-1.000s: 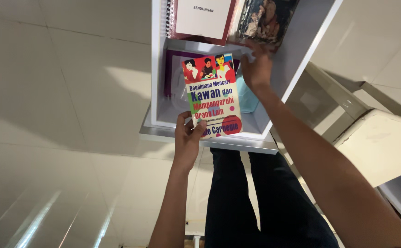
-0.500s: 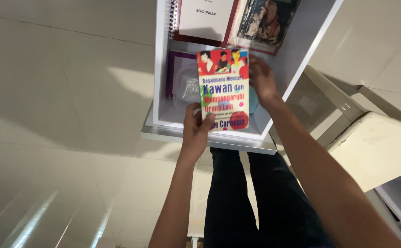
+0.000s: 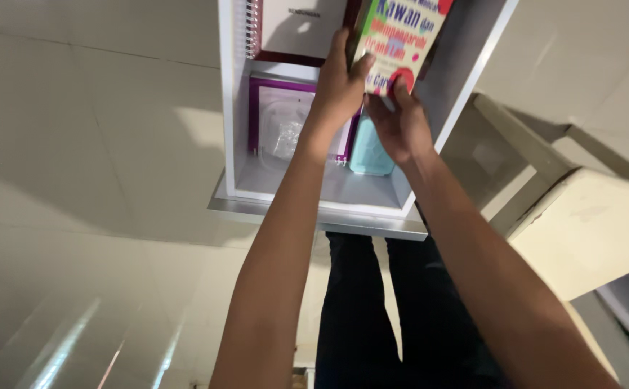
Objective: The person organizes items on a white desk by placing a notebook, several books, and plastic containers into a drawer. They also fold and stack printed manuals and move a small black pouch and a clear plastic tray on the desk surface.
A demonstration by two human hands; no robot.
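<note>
Both the left hand [image 3: 340, 90] and right hand [image 3: 399, 122] clasp the light, bendy paperback [image 3: 399, 36] at its lower edge, best supported there.

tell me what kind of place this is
Probably a home or office room with storage furniture. A white shelf unit on a pale tiled floor holds a spiral notebook, and both hands, left and right, lift a colourful book to its upper compartment.

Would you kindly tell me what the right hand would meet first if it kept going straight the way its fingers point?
The right hand already touches the colourful paperback book; beyond it, probably the shelf compartment's back, though depth is unclear.
</note>
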